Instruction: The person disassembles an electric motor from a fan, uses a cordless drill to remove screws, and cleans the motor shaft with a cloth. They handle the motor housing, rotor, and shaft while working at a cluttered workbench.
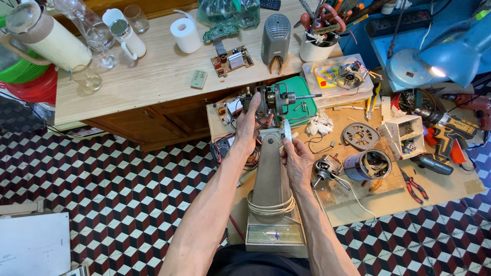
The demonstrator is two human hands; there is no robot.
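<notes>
A person's left hand (249, 125) wraps around the neck of a stripped fan motor (271, 98), fingers closed on it just below the housing, while the right hand (296, 158) pinches a small white part (287, 134) against the side of the grey fan stand (271, 179). Both forearms reach straight forward from the bottom of the view, wrists level, the stand lying between them with its base (275, 235) toward the person and a pale cord (271, 205) wound round its lower end. The motor sits at the stand's top, shaft pointing right over a green tray (302, 115). The work appears to be at the fitting or freeing of that white part beside the neck; the next move likely calls for a steady left grip and fine fingertip control. Around them on the low workbench (450, 186) lie a second motor (327, 171), a stator ring (368, 164), red pliers (415, 186) and a drill (450, 130).
</notes>
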